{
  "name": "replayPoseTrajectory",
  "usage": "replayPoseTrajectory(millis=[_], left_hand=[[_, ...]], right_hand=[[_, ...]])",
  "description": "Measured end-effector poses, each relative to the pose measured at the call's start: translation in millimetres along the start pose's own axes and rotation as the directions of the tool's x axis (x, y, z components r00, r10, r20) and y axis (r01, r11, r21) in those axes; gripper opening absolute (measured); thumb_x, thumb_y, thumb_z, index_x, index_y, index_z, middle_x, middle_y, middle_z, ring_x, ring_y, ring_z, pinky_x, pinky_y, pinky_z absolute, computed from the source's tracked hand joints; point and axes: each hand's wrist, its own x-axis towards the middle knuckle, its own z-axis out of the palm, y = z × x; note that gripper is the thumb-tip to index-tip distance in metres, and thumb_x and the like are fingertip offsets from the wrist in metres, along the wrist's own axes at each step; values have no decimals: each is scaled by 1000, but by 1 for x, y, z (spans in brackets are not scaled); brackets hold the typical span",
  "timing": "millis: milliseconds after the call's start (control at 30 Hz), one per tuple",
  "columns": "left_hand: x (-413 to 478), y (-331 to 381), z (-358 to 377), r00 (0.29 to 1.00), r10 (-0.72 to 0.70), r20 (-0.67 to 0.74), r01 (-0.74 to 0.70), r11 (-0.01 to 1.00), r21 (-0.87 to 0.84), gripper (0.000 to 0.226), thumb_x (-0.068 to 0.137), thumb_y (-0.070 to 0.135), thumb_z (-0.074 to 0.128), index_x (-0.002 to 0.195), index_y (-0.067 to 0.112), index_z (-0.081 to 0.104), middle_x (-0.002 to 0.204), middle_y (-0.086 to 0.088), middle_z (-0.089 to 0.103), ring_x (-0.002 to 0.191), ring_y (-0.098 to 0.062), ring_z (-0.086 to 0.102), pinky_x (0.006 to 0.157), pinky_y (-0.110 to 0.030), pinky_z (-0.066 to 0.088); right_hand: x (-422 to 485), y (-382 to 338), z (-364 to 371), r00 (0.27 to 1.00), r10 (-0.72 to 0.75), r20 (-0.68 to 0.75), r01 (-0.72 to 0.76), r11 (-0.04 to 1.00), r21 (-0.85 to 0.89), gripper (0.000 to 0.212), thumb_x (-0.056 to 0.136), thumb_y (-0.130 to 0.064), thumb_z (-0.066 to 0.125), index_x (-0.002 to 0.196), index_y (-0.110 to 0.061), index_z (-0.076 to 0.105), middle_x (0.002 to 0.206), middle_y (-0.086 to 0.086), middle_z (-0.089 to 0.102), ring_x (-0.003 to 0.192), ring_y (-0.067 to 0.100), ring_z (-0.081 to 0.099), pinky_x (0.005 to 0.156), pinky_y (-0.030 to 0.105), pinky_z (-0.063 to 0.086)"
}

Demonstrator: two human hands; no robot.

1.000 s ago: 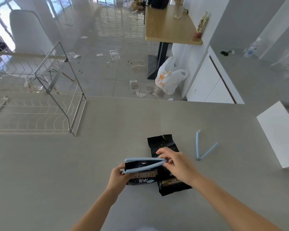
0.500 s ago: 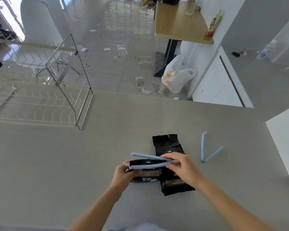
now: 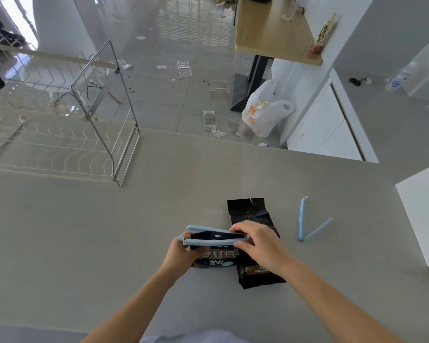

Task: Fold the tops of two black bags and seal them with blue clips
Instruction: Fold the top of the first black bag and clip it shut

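Left hand gripping front black bag at its left side, held upright near tabletop centre. Right hand pinching hinged right end of blue clip. Clip's long axis left-right across folded bag top, arms still parted at left end, not snapped. Second black bag flat just behind, long axis front-back, torn top pointing away. Spare blue clip lying open in a V, to the right, apart from both bags.

The grey matte countertop carries a wire dish rack upper left, a flat black foil bag centre, an open light-blue plastic clip and a white box right.
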Motion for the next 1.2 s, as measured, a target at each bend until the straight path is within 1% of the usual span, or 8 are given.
replayPoseTrajectory(millis=[100,233,400,667,767,900,1000,1200], left_hand=[[0,1,3,997,24,68,-25,999,19,19,77,-1,72,94,4,71,99,-8,64,81,-13,64,61,-12,50],[-2,-2,4,997,40,72,-43,998,40,15,77,-10,64,90,-4,69,89,-10,63,68,-8,62,59,-14,49],[-6,-5,1,1000,19,23,-20,999,37,42,77,-8,46,62,27,65,57,10,65,54,3,58,50,-11,45],[1,-1,-7,998,-16,56,14,999,33,31,75,-2,53,60,25,60,54,12,61,54,-2,56,47,-10,43],[2,3,-13,993,-27,119,20,998,57,29,76,-1,59,62,25,60,60,10,59,59,-4,55,52,-10,42],[-1,9,-31,967,-49,251,30,996,78,16,83,12,62,79,26,69,81,9,70,82,-3,64,76,-16,47],[-5,7,-47,975,-44,219,56,997,-50,18,85,23,64,102,18,69,106,2,72,103,-7,63,93,-25,44],[-12,-5,-42,980,-150,131,187,921,-341,25,92,40,50,101,27,70,110,8,71,111,-8,60,96,-32,38]], right_hand=[[9,-17,2,989,-62,133,84,982,-170,42,81,-44,65,118,-30,53,101,-9,57,88,9,54,73,28,46],[24,-45,19,980,-130,151,171,938,-302,52,81,-57,58,119,-23,52,102,-2,59,94,17,55,77,35,48],[36,-68,45,979,-173,106,195,944,-266,35,89,-47,53,113,-23,58,103,-2,61,97,19,59,75,33,46],[34,-67,52,980,-201,-1,193,943,-270,23,89,-42,53,106,-27,59,100,-5,62,87,18,61,66,34,50],[37,-66,53,984,-174,-37,160,956,-245,22,89,-42,54,101,-27,63,96,-7,64,87,16,61,63,32,48],[38,-64,53,986,-152,-68,133,965,-227,18,89,-42,55,98,-30,64,91,-10,66,86,11,61,60,25,42],[39,-64,53,987,-137,-87,115,968,-221,19,88,-46,56,97,-31,65,88,-11,67,82,7,60,56,22,37],[42,-63,54,991,-115,-73,96,970,-225,21,86,-48,57,98,-32,66,85,-12,67,78,7,61,54,22,40]])
